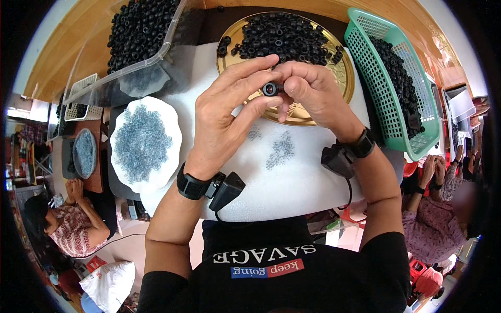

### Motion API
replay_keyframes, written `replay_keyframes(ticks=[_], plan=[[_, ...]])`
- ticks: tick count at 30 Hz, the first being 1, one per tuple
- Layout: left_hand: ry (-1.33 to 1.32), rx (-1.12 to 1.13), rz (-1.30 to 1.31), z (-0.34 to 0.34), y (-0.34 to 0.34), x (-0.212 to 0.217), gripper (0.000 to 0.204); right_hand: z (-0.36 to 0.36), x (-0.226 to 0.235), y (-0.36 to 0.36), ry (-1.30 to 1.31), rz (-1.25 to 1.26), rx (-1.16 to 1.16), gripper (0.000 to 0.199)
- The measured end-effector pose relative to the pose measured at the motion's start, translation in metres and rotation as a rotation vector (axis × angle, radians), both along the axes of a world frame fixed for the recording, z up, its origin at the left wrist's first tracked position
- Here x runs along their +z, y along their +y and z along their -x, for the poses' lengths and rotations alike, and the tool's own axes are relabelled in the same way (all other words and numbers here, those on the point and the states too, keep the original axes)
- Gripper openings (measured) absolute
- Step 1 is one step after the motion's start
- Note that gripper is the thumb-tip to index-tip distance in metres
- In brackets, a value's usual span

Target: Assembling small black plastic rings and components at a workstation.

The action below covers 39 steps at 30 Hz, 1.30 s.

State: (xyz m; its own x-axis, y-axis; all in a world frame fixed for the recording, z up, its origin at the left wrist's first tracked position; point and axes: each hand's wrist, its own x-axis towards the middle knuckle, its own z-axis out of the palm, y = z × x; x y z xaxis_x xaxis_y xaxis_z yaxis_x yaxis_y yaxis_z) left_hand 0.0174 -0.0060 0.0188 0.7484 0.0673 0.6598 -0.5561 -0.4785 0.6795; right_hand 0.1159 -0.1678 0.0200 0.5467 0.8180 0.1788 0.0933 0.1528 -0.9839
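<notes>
Both hands meet over the near rim of a round gold tray [342,75]. My left hand [227,112] and my right hand [313,94] pinch one small black ring-shaped part [270,89] between their fingertips. Its hole faces the camera. The tray holds a heap of the same black rings [284,36]. Each wrist wears a black band with a small black box and a cable.
A white plate [172,156] of small grey metal rings lies left. A clear plastic bin [148,65] of black rings stands at the back left, a green basket [381,99] of black parts right. Loose grey rings [281,151] lie on the white pad [292,193]. Other people sit left and right.
</notes>
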Motion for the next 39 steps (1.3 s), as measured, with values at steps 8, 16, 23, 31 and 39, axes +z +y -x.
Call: replay_keyframes(ticks=[8,16,23,31,39], plan=[[-0.022,-0.116,0.050,0.002,-0.003,-0.001,0.034,0.007,-0.011,0.000,0.261,-0.173,0.165,0.031],[-0.081,-0.036,-0.134,0.001,0.001,0.000,0.034,0.015,-0.009,0.002,0.227,-0.130,0.150,0.039],[-0.116,0.012,-0.112,-0.006,0.000,-0.006,0.031,0.012,0.001,0.005,0.357,-0.031,0.147,0.041],[-0.048,-0.020,-0.147,-0.009,-0.003,-0.010,0.034,0.007,-0.002,-0.003,0.333,0.000,0.208,0.042],[-0.050,-0.231,-0.130,-0.009,0.006,-0.003,0.035,0.003,-0.001,-0.008,0.256,0.027,0.303,0.042]])
